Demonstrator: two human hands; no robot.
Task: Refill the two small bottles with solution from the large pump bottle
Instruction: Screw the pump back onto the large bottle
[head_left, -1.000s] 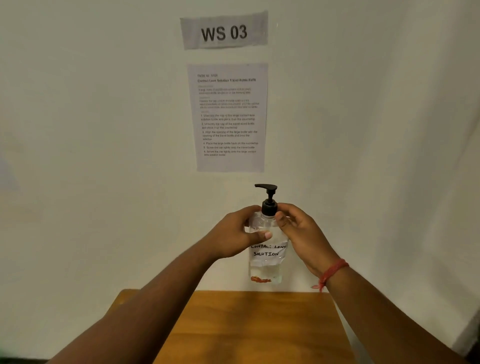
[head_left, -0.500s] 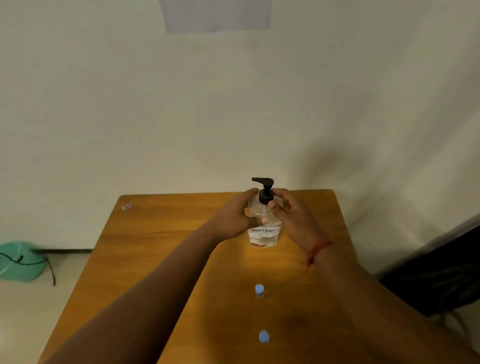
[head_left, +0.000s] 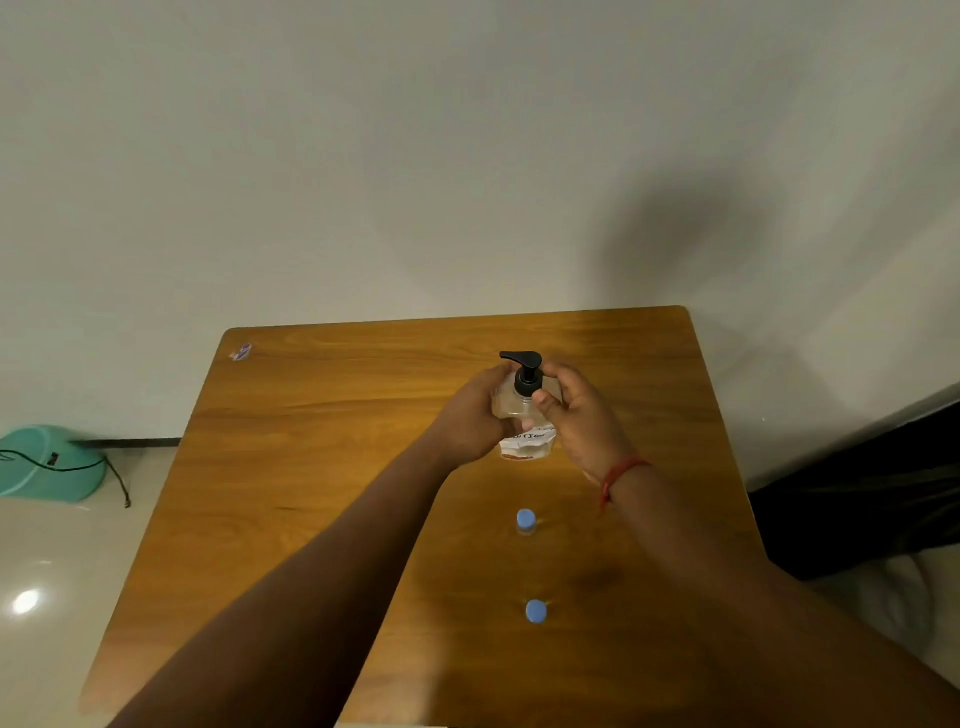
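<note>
- Nearest me on the wooden table, the near small bottle stands upright with its blue cap on, seen almost straight down.
- Just beyond it, on the same line running away from me, the far small bottle also stands capped; both sit between my forearms, neither touched.
- That line leads on to the large pump bottle, upright past the far small bottle and well apart from the near one, its long axis vertical and its black pump head with the spout pointing to my left.
- My left hand wraps the clear body from the left, fingers curled round it; I cannot see whether the base rests on the table or is just off it.
- My right hand comes in from the right, its fingers and thumb pinching the black collar under the pump head.
- I judge the coming move to be a twist of that collar about the vertical axis, the left hand bracing; the right hand is the nearer to both small bottles.
- Farthest off, a teal basin lies on the floor to the left.
</note>
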